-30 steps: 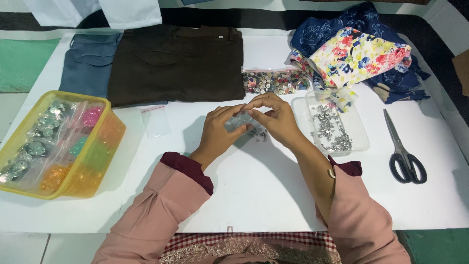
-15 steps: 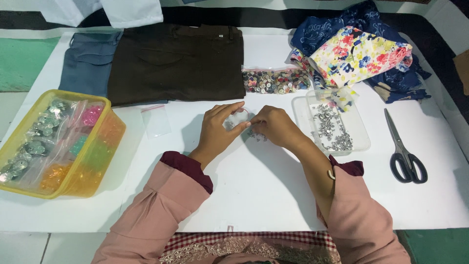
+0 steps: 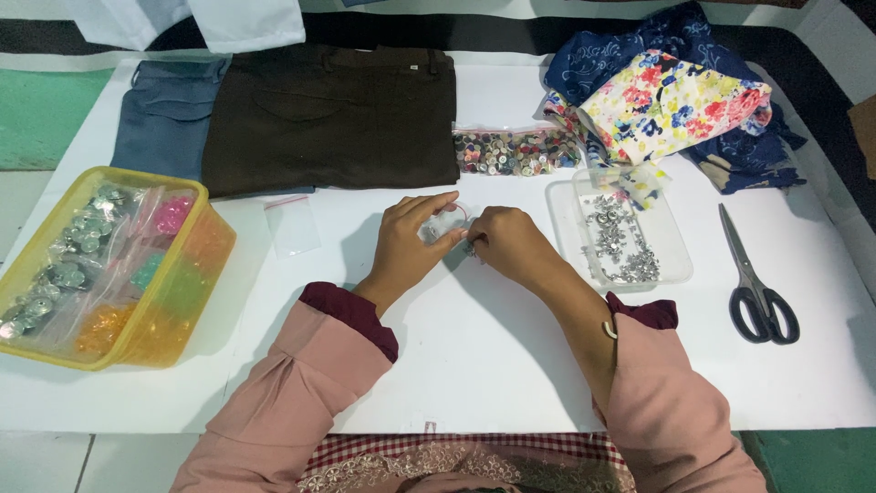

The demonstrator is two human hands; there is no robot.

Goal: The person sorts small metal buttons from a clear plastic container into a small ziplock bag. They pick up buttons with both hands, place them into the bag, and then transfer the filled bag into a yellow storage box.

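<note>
Both my hands meet over the middle of the white table [image 3: 474, 347]. My left hand [image 3: 411, 242] pinches one side of a small clear plastic bag [image 3: 445, 222] with small metal pieces in it. My right hand [image 3: 511, 245] grips the bag's other side with its fingers curled. Just to the right stands a clear shallow tray [image 3: 566, 205] holding several silver metal fasteners [image 3: 620, 242]. An empty clear zip bag [image 3: 292, 225] lies flat on the table to the left of my hands.
A yellow plastic box [image 3: 196, 301] with bagged beads and fasteners sits at the left. Folded brown trousers [image 3: 328, 114] and blue jeans [image 3: 169, 114] lie at the back, beside a bag of mixed buttons [image 3: 516, 151]. Floral fabrics [image 3: 675, 100] are piled back right. Black scissors [image 3: 753, 278] lie at the right.
My hands have drawn slightly apart on the small bag; the right hand has slid off the top of it to its right side. Nothing else has moved.
</note>
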